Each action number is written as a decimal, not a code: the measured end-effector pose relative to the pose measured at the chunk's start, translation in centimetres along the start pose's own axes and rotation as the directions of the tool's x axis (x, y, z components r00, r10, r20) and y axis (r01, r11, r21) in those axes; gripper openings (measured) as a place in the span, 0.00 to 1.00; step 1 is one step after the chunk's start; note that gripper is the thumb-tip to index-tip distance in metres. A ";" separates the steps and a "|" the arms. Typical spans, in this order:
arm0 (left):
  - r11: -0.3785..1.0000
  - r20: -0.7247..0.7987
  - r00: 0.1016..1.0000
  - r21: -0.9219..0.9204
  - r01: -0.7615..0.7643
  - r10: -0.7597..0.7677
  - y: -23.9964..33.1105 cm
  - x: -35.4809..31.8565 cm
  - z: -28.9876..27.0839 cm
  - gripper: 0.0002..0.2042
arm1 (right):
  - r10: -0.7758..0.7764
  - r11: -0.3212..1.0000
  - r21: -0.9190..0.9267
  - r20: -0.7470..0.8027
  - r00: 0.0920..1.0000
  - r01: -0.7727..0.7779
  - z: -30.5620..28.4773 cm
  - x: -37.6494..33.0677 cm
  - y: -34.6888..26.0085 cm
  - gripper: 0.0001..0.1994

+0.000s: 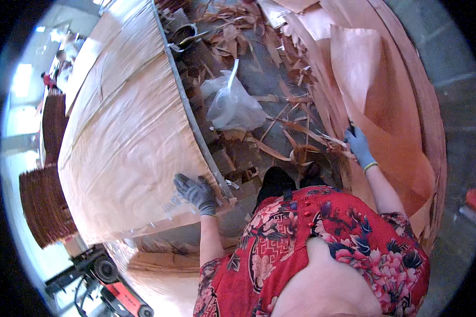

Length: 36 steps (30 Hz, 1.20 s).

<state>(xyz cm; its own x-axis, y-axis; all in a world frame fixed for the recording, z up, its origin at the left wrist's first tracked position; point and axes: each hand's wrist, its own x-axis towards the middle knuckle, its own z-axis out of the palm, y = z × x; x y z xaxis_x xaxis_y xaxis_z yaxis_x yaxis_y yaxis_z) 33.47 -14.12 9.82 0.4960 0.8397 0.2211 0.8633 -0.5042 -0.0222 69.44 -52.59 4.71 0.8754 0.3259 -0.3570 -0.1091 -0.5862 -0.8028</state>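
My left hand (pixel 197 194), in a grey glove, lies flat on a pale wood veneer sheet (pixel 137 142) near its close right corner, fingers stretched out. This sheet covers a broad surface on my left, with a straight grey edge strip (pixel 188 111) along its right side. On my right, my right hand (pixel 359 148), also gloved, is closed around a thin dark tool (pixel 352 127); most of the tool is hidden, so its kind is unclear. Beside that hand, a reddish veneer sheet (pixel 381 142) curls up from a stack, and torn veneer strips (pixel 333 141) stick out at the stack's edge.
Between both sides, veneer scraps (pixel 232 39) and a clear plastic bag (pixel 235 108) litter the grey floor. Brown veneer stacks (pixel 45 206) and a red and black wheeled machine (pixel 121 298) stand at left. People (pixel 63 66) are in the far left background.
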 end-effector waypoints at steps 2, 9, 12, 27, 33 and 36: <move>1.000 0.014 1.000 -0.023 -0.018 0.018 0.0 -0.9 -0.5 0.33 | -0.040 0.994 -0.095 0.149 0.988 0.054 3.1 2.5 -6.3 0.16; 0.991 0.003 1.000 -0.132 0.026 -0.026 0.5 -0.4 -0.9 0.37 | -0.642 0.703 0.196 0.589 0.491 0.684 18.3 7.4 -21.7 0.18; 0.982 0.018 0.997 -0.176 0.072 -0.070 1.6 0.3 -1.2 0.37 | -0.828 0.381 0.279 0.527 0.191 0.882 24.2 8.7 -28.1 0.13; 0.828 0.018 0.829 -0.048 0.559 -0.559 7.1 10.2 -1.5 0.34 | -0.724 -0.161 0.395 0.576 -0.380 0.904 42.5 14.4 -40.9 0.11; 0.764 0.021 0.770 -0.105 0.636 -0.638 6.6 19.2 0.1 0.34 | -0.865 0.496 0.513 0.368 0.343 0.701 42.6 29.1 -49.3 0.08; 0.740 0.055 0.745 -0.090 0.666 -0.664 4.2 20.3 -1.2 0.36 | -0.589 0.664 0.677 0.212 0.780 0.318 46.6 41.5 -53.9 0.08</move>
<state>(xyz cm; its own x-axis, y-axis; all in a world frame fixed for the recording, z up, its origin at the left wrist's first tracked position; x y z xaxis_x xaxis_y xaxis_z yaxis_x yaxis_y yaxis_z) 47.07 0.53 15.39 -0.1986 0.9720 0.1259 0.9612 0.1681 0.2187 89.67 27.10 10.92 0.6471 0.7567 0.0934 -0.1132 0.2165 -0.9697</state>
